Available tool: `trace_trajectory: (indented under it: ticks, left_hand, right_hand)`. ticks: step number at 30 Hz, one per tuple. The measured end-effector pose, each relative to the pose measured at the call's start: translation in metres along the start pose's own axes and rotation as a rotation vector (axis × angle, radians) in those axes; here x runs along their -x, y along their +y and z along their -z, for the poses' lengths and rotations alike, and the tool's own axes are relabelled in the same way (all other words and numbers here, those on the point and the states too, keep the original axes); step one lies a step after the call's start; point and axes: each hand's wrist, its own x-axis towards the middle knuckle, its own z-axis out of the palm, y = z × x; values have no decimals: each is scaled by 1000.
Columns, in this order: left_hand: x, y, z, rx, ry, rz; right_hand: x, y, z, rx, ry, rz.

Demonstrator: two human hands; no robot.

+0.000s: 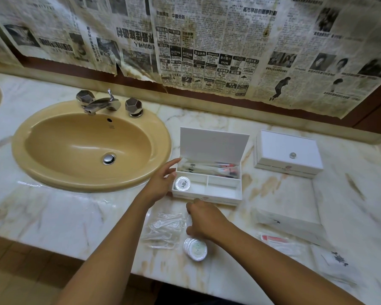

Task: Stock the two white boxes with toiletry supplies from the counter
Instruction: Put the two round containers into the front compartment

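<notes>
Marble counter (53, 216) with a tan sink (86, 146) and chrome tap (101, 104), old newspaper (207, 51) pasted all over the wall behind. Open white box (207, 188) sits right of the sink, lid up: wrapped packets in the back section, one round soap (182, 183) front-left, the front-right section bare. Closed white box (288, 154) further right. Left hand (161, 183) touches the open box's side, fingers loosely spread. Right hand (205, 221) hovers curled over the soap stack (196, 248) and floss picks (165, 227); can't tell if it's holding anything.
</notes>
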Motion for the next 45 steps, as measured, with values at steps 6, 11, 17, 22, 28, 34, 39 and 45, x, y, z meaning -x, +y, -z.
trace_trajectory:
  ticks: [6,11,17,22,28,34,39,45]
  left_hand:
    - [-1,-1,1,7,0,-14]
    - [-1,-1,1,88,-13,10]
    - [-1,0,2,95,-23,22]
    - [0,1,2,69,-22,-2]
    - [-3,-3,3,59,-29,7]
    - [-2,-2,3,55,-33,9]
    - [-1,-1,2,57,-23,30]
    - [0,0,1,22,-10,31]
  right_hand:
    - [-1,-11,18,-65,97,41]
    - [-14,-18,45,-177,306,33]
    - [-35,-17,58,-222,345,-58]
    - [-43,-14,52,-203,308,-57]
    - [-46,-7,45,-262,304,-66]
    - [-36,-4,47,-270,307,-47]
    - [-7,-12,49,-231,257,1]
    - [27,-14,28,-154,117,25]
